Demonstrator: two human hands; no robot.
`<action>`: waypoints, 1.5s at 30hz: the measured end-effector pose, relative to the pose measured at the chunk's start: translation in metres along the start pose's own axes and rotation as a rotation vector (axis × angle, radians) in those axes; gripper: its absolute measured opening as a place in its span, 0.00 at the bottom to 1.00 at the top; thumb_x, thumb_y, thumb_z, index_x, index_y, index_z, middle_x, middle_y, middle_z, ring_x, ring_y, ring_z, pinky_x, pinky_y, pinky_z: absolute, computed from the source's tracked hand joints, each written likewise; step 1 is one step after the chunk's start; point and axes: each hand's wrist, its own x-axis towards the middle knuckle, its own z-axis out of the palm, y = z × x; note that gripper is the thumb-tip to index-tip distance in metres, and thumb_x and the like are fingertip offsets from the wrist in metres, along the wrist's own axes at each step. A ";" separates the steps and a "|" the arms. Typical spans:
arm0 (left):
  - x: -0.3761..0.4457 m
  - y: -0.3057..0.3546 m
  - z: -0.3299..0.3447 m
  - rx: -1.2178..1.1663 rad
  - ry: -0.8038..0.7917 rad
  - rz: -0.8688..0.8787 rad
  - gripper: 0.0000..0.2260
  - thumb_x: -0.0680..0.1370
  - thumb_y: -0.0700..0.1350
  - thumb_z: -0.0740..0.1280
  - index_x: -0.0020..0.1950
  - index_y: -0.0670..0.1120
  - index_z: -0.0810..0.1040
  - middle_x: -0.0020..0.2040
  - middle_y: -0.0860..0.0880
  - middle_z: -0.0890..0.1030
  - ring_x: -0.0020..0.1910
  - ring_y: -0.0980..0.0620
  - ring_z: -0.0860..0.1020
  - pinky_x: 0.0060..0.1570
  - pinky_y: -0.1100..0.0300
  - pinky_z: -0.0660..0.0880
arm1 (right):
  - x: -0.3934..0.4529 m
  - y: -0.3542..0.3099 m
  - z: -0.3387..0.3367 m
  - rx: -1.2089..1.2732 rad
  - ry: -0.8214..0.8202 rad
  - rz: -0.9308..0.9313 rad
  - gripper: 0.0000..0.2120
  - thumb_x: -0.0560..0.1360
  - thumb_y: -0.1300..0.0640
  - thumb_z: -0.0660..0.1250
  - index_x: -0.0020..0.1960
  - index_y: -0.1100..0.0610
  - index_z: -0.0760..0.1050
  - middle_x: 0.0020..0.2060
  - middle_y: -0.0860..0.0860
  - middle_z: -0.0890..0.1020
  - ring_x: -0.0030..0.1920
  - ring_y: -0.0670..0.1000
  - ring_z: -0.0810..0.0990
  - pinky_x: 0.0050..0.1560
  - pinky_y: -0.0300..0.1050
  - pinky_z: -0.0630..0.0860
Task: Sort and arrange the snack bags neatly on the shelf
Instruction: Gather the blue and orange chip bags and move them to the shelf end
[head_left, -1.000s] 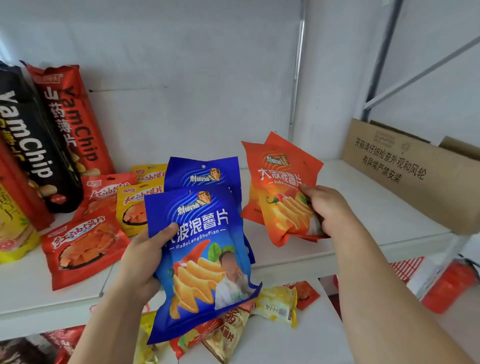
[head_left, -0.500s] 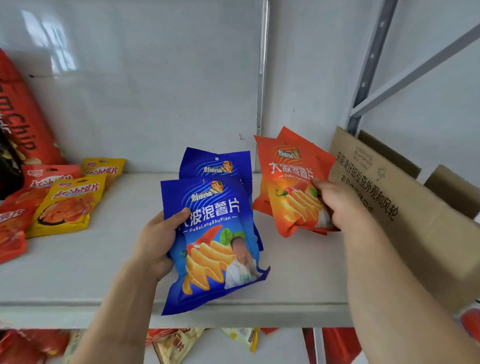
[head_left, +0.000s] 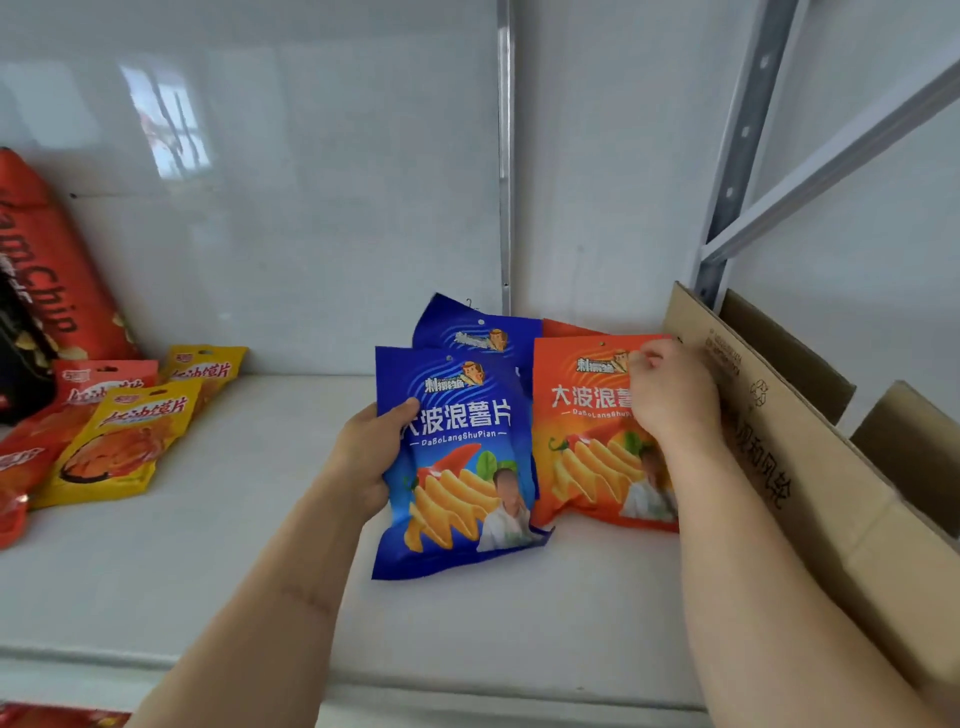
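My left hand (head_left: 371, 457) grips two blue chip bags (head_left: 460, 467) by their left edge, thumb across the front one. They stand on the white shelf (head_left: 208, 545) near its back wall, the rear bag peeking out above. Right beside them stand two orange chip bags (head_left: 587, 457), the rear one showing only its top edge. My right hand (head_left: 667, 395) holds the front orange bag at its upper right corner, next to the cardboard box.
A brown cardboard box (head_left: 795, 467) stands against the right end of the shelf. On the left lie small yellow bags (head_left: 124, 441) and small red bags (head_left: 31, 447), with tall YamChip bags (head_left: 47, 280) standing behind them. A metal upright (head_left: 737, 156) rises behind the box.
Both hands have moved toward the shelf's back wall. The orange bags went from tilted in the air to standing on the shelf beside the box. The blue bags came down next to them.
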 end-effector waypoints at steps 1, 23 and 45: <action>0.008 0.002 0.005 0.049 0.018 0.032 0.10 0.82 0.48 0.67 0.57 0.42 0.76 0.50 0.42 0.86 0.45 0.44 0.85 0.51 0.45 0.82 | -0.002 -0.003 0.001 -0.046 0.009 -0.035 0.15 0.82 0.50 0.57 0.61 0.56 0.76 0.55 0.54 0.82 0.52 0.56 0.81 0.52 0.53 0.79; -0.057 0.009 -0.183 1.818 0.457 0.840 0.06 0.73 0.43 0.74 0.37 0.46 0.80 0.35 0.47 0.82 0.35 0.42 0.81 0.33 0.53 0.76 | -0.183 -0.151 0.133 -0.364 -0.345 -0.989 0.14 0.83 0.51 0.54 0.59 0.55 0.75 0.54 0.53 0.81 0.55 0.58 0.77 0.55 0.52 0.68; -0.155 0.068 -0.574 1.708 0.812 0.502 0.16 0.85 0.52 0.54 0.63 0.49 0.78 0.60 0.51 0.82 0.59 0.47 0.79 0.55 0.51 0.75 | -0.432 -0.424 0.315 -0.057 -0.584 -1.030 0.14 0.83 0.51 0.55 0.62 0.53 0.75 0.57 0.50 0.80 0.56 0.55 0.76 0.47 0.49 0.71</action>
